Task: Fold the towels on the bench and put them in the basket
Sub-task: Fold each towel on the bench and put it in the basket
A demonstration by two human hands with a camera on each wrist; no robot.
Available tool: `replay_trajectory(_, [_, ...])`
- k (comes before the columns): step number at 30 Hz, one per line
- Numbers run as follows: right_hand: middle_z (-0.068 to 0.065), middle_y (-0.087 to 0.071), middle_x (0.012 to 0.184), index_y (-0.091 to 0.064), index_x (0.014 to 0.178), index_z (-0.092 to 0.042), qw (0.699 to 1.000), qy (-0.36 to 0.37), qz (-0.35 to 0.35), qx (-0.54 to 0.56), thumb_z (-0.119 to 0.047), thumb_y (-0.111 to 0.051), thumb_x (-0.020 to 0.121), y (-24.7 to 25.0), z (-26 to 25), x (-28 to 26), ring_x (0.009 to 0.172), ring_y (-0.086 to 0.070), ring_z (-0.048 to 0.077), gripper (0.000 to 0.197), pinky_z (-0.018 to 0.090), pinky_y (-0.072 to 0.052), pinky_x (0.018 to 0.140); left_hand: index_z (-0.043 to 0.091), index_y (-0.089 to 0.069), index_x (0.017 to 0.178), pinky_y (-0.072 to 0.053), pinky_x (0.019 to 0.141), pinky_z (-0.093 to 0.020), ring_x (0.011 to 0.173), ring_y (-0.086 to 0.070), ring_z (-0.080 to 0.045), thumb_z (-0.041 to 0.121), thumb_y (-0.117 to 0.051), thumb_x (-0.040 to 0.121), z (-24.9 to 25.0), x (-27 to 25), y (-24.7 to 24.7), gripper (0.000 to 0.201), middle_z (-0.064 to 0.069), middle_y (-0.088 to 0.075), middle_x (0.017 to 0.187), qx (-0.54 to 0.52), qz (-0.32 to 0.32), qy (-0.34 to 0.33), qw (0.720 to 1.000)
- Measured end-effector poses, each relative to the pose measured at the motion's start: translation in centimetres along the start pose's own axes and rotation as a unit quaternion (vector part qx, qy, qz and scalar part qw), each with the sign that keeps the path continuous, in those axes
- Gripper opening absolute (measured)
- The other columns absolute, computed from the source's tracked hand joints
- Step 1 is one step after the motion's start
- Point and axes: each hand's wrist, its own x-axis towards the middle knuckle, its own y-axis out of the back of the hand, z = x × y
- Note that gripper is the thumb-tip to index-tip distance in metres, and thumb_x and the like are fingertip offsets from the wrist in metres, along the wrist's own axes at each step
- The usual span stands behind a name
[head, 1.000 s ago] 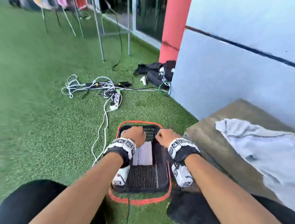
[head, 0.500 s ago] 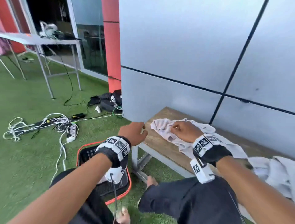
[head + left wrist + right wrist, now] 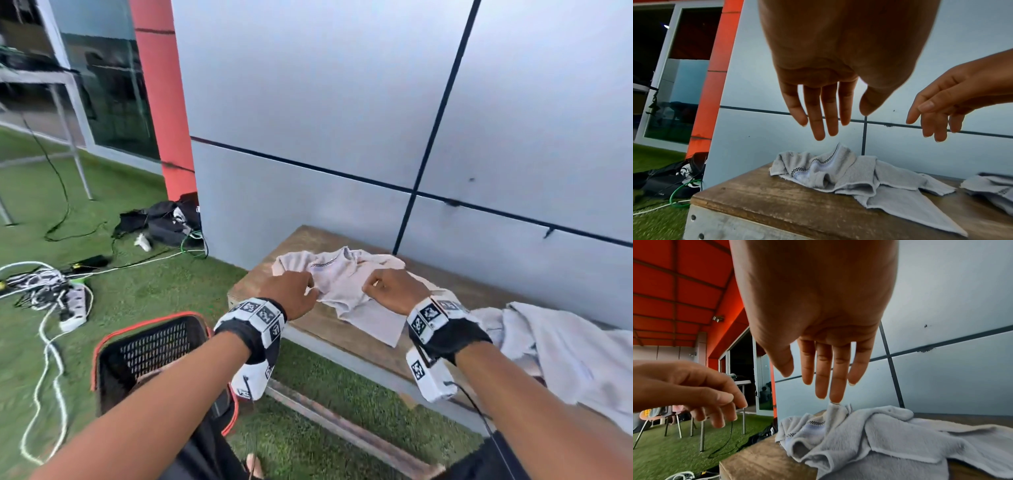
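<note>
A crumpled pale grey towel (image 3: 346, 284) with a dark checked stripe lies at the left end of the wooden bench (image 3: 318, 322). My left hand (image 3: 291, 294) hovers over the towel's left edge with its fingers straight and holds nothing; the left wrist view shows it (image 3: 840, 120) well above the cloth (image 3: 838, 175). My right hand (image 3: 394, 291) is over the towel's middle, fingers straight. In the right wrist view one fingertip of it (image 3: 807, 379) just touches a raised fold of the towel (image 3: 859, 434). The black basket (image 3: 144, 327) with an orange rim stands on the grass left of the bench.
More pale towels (image 3: 565, 349) are heaped on the bench to the right. A grey panelled wall runs right behind the bench. White cables and a power strip (image 3: 72, 305) and a black bag (image 3: 164, 219) lie on the grass to the left.
Both hands left the basket and came up over the bench. The left hand has now joined the right above the crumpled towel, and my view swung from basket to bench.
</note>
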Motion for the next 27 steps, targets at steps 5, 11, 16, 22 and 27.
replay_trajectory(5, [0.003,-0.069,0.099,-0.067,0.092,-0.023,0.999,0.016,-0.028,-0.026,-0.034,-0.050,0.087,-2.6,1.3,2.8,0.096,-0.061,0.022,0.021,0.034,-0.047,0.085,0.020,-0.058,0.111,-0.047,0.090,-0.038,0.106,-0.057,-0.026,0.041,-0.044,0.091,-1.1,3.2,-2.8,0.032,-0.004,-0.064,0.115,-0.041,-0.020,0.006,0.999])
replay_trajectory(11, [-0.002,-0.068,0.100,-0.064,0.099,-0.024,0.998,0.037,-0.041,-0.033,-0.034,-0.050,0.087,-6.2,2.2,7.7,0.095,-0.061,0.020,0.021,0.038,-0.048,0.085,0.020,-0.055,0.116,-0.045,0.091,-0.038,0.105,-0.056,-0.024,0.037,-0.045,0.091,-2.4,7.0,-6.9,0.032,-0.003,-0.057,0.119,-0.044,0.014,0.035,0.998])
replay_trajectory(16, [-0.002,-0.063,0.109,-0.061,0.108,-0.023,0.995,0.088,-0.019,-0.044,-0.033,-0.049,0.089,-9.1,2.1,11.5,0.106,-0.054,0.020,0.025,0.035,-0.043,0.088,0.021,-0.052,0.117,-0.044,0.093,-0.041,0.103,-0.057,-0.023,0.039,-0.050,0.088,-2.8,9.9,-9.2,0.035,-0.001,-0.057,0.117,-0.033,0.030,0.058,0.997])
replay_trajectory(22, [-0.002,-0.051,0.125,-0.051,0.124,-0.023,0.983,0.117,-0.019,-0.139,-0.034,-0.046,0.089,-12.0,2.0,13.7,0.122,-0.035,0.022,0.037,0.036,-0.032,0.095,0.019,-0.059,0.098,-0.048,0.080,-0.038,0.090,-0.059,-0.025,0.032,-0.045,0.091,-3.1,11.1,-10.7,0.020,-0.001,-0.060,0.104,-0.060,0.071,0.056,0.994])
replay_trajectory(27, [-0.005,-0.055,0.120,-0.053,0.119,-0.028,0.985,0.115,0.010,-0.127,-0.037,-0.048,0.089,-12.8,1.9,13.8,0.117,-0.037,0.022,0.032,0.036,-0.031,0.091,0.020,-0.061,0.095,-0.049,0.075,-0.036,0.082,-0.059,-0.022,0.030,-0.047,0.088,-3.2,10.8,-10.4,0.018,0.002,-0.061,0.093,-0.085,0.128,0.014,0.988])
